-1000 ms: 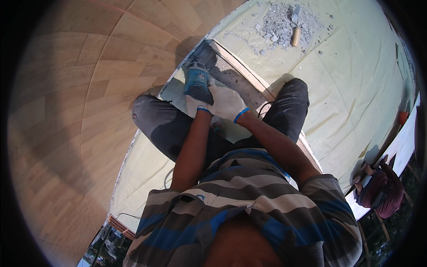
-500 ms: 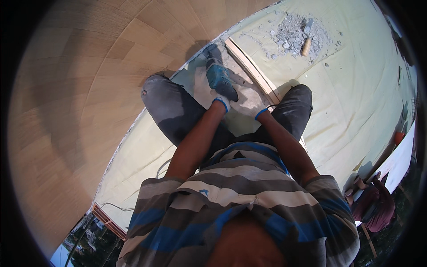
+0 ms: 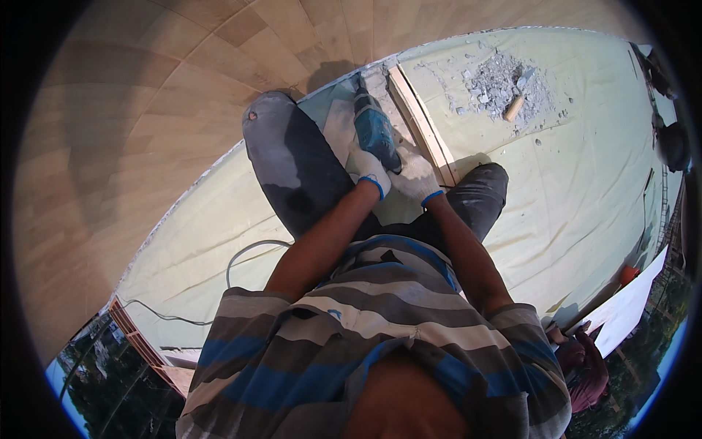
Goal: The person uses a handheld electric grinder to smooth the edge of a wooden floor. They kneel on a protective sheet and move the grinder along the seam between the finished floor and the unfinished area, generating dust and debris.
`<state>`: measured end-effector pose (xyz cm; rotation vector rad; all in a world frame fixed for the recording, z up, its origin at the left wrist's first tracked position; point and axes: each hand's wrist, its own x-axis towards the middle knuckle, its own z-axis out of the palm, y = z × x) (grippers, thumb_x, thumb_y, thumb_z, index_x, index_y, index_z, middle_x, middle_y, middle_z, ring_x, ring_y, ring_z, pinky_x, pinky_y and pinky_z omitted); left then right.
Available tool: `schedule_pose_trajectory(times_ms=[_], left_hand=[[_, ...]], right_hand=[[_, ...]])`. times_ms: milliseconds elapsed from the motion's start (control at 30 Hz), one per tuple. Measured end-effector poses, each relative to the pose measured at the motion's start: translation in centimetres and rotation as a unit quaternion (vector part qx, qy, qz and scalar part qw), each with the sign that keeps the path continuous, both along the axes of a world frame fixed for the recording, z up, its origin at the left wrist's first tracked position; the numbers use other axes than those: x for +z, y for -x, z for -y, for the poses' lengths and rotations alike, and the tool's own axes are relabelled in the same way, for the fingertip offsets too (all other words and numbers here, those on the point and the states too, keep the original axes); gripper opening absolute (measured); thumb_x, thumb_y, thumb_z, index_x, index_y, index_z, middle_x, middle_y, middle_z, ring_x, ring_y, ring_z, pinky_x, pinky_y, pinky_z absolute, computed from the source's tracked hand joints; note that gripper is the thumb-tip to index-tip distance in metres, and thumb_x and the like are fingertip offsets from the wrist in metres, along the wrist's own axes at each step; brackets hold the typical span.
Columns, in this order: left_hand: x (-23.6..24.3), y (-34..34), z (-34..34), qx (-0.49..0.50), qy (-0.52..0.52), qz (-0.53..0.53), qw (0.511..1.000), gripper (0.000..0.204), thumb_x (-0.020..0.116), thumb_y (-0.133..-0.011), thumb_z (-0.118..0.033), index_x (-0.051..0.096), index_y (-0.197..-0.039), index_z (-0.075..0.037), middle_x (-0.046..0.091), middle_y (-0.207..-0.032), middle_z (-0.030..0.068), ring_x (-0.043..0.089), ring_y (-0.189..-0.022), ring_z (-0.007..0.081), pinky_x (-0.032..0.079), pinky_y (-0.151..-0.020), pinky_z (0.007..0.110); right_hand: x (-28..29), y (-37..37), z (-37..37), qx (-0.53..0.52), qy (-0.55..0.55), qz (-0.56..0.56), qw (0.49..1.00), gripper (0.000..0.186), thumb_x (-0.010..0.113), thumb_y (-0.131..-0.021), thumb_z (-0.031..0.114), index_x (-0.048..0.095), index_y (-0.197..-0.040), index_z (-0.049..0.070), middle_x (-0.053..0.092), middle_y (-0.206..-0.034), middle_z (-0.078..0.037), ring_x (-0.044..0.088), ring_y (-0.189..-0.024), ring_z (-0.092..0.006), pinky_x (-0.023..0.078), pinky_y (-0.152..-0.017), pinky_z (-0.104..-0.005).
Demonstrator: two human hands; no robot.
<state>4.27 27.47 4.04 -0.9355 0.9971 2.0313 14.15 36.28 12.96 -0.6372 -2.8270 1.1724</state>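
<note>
Between my knees I hold a teal and dark hammer drill (image 3: 375, 132), its nose toward the edge where the tan panelled wall meets the pale sheeting. My left hand (image 3: 368, 162), in a white glove with a blue cuff, is closed on the drill's near left side. My right hand (image 3: 415, 178), gloved the same way, is closed around the rear handle; its fingers are partly hidden. The tip at the drill's nose is in shadow and too small to make out. Wooden strips (image 3: 423, 124) lie just right of the drill.
A heap of grey rubble (image 3: 497, 82) sits at the far right, with a wooden-handled trowel (image 3: 515, 108) on it. The tan wall (image 3: 197, 95) curves along the left. A grey cable (image 3: 245, 247) loops by my left arm. Another person (image 3: 583, 369) is beside a white board at the lower right.
My view has shifted and turned a little, so the drill and both hands appear slightly lower and farther right. Both hands keep their hold on the drill.
</note>
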Motion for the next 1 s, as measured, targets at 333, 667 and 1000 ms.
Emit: schedule_pose_trajectory(times_ms=[333, 667, 1000], left_hand=[[-0.1, 0.0, -0.4, 0.02, 0.112, 0.011, 0.993, 0.092, 0.044, -0.1, -0.086, 0.059, -0.153, -0.012, 0.063, -0.147, 0.0089, 0.061, -0.133, 0.0251, 0.046, -0.116, 0.04], [2.3, 0.5, -0.2, -0.041, 0.071, -0.016, 0.997, 0.081, 0.04, -0.101, -0.084, 0.062, -0.15, -0.024, 0.058, -0.155, 0.0035, 0.052, -0.143, 0.0223, 0.043, -0.118, 0.043], [9.0, 9.9, 1.8, -0.094, -0.03, -0.14, 0.985, 0.088, 0.019, -0.109, -0.08, 0.051, -0.161, -0.016, 0.056, -0.161, 0.0117, 0.056, -0.144, 0.0364, 0.043, -0.124, 0.051]], right_hand=[[1.7, 1.1, 0.2, 0.004, 0.004, 0.051, 0.999, 0.036, 0.077, -0.089, 0.031, 0.067, -0.113, 0.006, 0.076, -0.11, -0.025, 0.072, -0.108, -0.0448, 0.058, -0.092, -0.0539], [0.8, 1.9, 0.0, -0.006, -0.006, -0.003, 1.0, 0.038, 0.076, -0.087, 0.029, 0.069, -0.115, 0.004, 0.077, -0.107, -0.026, 0.074, -0.104, -0.0472, 0.059, -0.088, -0.0559], [5.3, 10.4, 1.1, -0.008, -0.019, 0.037, 0.999, 0.036, 0.074, -0.086, 0.026, 0.071, -0.11, -0.001, 0.078, -0.104, -0.027, 0.076, -0.102, -0.0448, 0.061, -0.089, -0.0542]])
